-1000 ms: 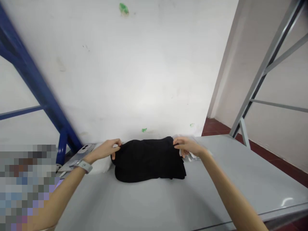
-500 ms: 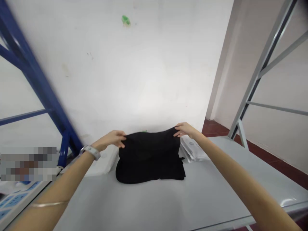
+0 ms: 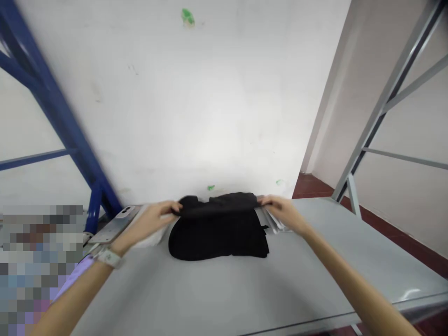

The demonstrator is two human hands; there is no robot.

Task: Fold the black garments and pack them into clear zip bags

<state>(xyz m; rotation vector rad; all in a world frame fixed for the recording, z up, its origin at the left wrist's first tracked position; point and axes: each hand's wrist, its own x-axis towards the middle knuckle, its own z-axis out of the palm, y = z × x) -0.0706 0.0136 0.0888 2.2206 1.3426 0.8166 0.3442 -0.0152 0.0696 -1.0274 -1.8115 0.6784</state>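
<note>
A black garment [image 3: 217, 235] is lying in a soft heap near the far edge of the grey tabletop [image 3: 217, 298], with its far edge raised and folding back toward the person. The left hand [image 3: 150, 223] is pinching that edge at one end, its grip closed on the cloth, and the right hand [image 3: 278, 210] is pinching the other end, its grip closed the same way. A white watch [image 3: 109, 257] is sitting on the left wrist. Just beside the garment on the left, a white package [image 3: 152, 238] is lying under the left hand, and beyond it a phone [image 3: 114, 228] is resting. A stack of clear plastic bags [image 3: 276, 227] is lying under the right hand. A blue shelf frame [image 3: 63, 126] and a grey shelf frame [image 3: 392, 98] are standing on either side, before a white wall [image 3: 196, 102] and a red floor [image 3: 315, 186].
</note>
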